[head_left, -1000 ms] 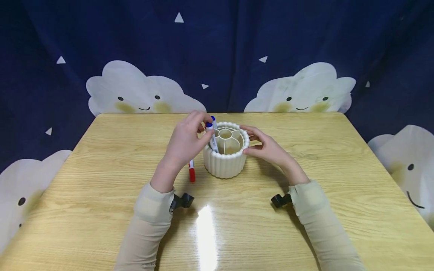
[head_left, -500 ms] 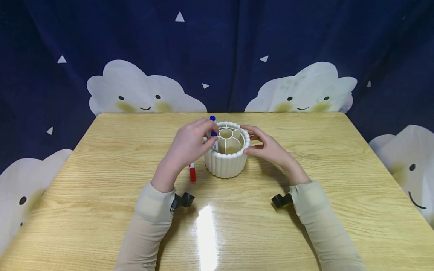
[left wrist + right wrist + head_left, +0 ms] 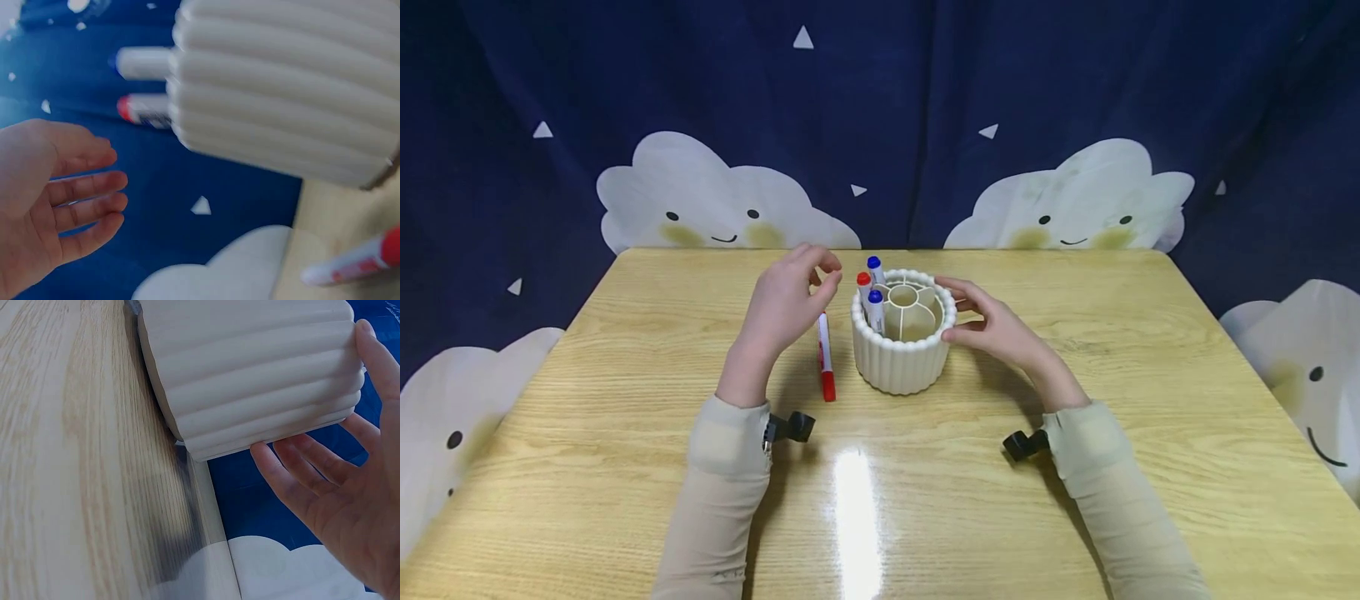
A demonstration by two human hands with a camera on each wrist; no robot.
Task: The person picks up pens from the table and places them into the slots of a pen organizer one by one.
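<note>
A white ribbed pen holder (image 3: 901, 367) stands upright on the table, its inside split into compartments around a central ring. Three markers stand at its left side: a blue-capped marker (image 3: 875, 267) at the back, a red-capped marker (image 3: 864, 286) and another blue-capped marker (image 3: 876, 310) in front. My left hand (image 3: 781, 302) hovers to the left of the holder, holding nothing; the left wrist view shows its fingers (image 3: 94, 205) loosely bent. With thumb and fingers around its right side, my right hand (image 3: 992, 329) holds the pen holder. A red marker (image 3: 826, 358) lies on the table between left hand and holder.
The wooden table (image 3: 1075, 358) ends at a dark blue curtain (image 3: 895, 108) printed with smiling clouds. A glare streak (image 3: 857, 525) marks the tabletop near the front. Each wrist bears a small black camera.
My left hand has lowered a blue-capped marker into the pen holder, let it go and drawn back to the left. The right hand has stayed on the holder.
</note>
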